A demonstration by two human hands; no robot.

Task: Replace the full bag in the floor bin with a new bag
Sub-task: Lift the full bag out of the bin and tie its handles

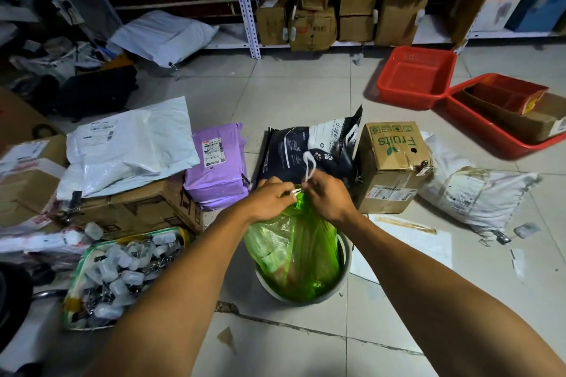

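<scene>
A full green translucent bag sits in a round grey floor bin at the lower middle. The bag's top is gathered into a bunch above the bin. A white drawstring loops up from that bunch. My left hand pinches the gathered top and the string from the left. From the right, my right hand grips the string, fingertips nearly touching the left hand's. No new bag is visible.
Behind the bin lie a dark printed pouch, a purple parcel and a "Fruits" carton. White mailers and cartons crowd the left. A box of clips sits at lower left. Red crates stand at far right, shelves behind.
</scene>
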